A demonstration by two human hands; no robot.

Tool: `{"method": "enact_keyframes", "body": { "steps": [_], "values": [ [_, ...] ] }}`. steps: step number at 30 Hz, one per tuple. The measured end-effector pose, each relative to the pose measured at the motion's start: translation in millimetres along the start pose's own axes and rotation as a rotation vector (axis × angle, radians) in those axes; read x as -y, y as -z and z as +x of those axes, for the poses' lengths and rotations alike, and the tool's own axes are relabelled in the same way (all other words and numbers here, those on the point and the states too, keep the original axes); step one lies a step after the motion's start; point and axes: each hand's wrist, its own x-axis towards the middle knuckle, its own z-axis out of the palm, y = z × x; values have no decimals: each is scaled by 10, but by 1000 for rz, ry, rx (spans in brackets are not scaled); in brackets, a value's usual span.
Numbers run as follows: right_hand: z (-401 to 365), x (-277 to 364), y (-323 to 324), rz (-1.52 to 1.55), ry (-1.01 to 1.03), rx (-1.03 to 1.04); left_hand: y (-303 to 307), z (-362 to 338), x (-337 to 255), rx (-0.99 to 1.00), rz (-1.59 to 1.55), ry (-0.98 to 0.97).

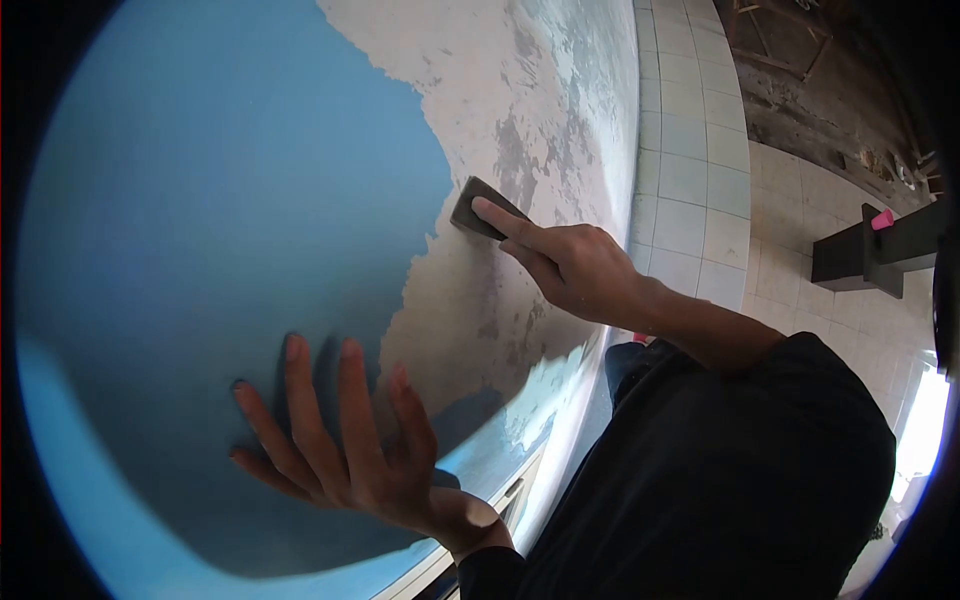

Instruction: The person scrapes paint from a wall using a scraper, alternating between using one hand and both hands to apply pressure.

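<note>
Sanding pad (478, 208), a dark, flat rectangle, lies against the wall (180, 200) just where the blue paint ends and the bare, mottled plaster (470, 300) begins, towards the wall's right edge. The right hand (575, 270) holds it there with the forefinger stretched along its back and the other fingers curled narrow beneath, so the grip is more a press than a clasp. The left hand (345, 450) holds nothing. It lies flat and spread wide on the blue paint lower down, near the wall's bottom edge, well apart from the pad, as a brace. The step in hand looks like rubbing the paint back along its ragged border. A good deal of the wall is stripped already, and a large blue field is left. The next stroke would call for firm, even pressure with the pad kept flat, worked into the blue side of the border, while the braced hand takes the body's weight. The stripped plaster is patchy, grey and beige, with flecks of pale blue lower down. Beyond the wall's right edge run pale tiles (700, 180). Farther off stands a dark bench (860, 255) with a small pink thing (882, 219) on top, and rough timber (790, 60) lies in the far corner. A dark sleeve (720, 470) fills the near foreground.
</note>
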Motion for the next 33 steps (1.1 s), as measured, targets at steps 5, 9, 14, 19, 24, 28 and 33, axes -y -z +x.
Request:
{"method": "enact_keyframes", "body": {
  "steps": [5,9,14,19,24,28,33],
  "values": [
    [156,80,118,15,-70,-9,30,-10,-52,10,-16,20],
    [7,-7,-27,32,27,-33,12,18,-7,-19,-4,-4],
    [76,-4,82,-25,-67,55,23,3,-47,14,15,30],
    [-30,2,-3,-25,11,21,-2,-20,-4,-7,-11,8],
    [166,62,141,0,-108,36,11,-33,-29,7,-2,14],
    [14,-66,-34,16,-10,-18,-12,-33,-4,-4,-12,21],
    [147,-29,125,-19,-46,7,4,-13,-46,10,4,50]
  ]
}}
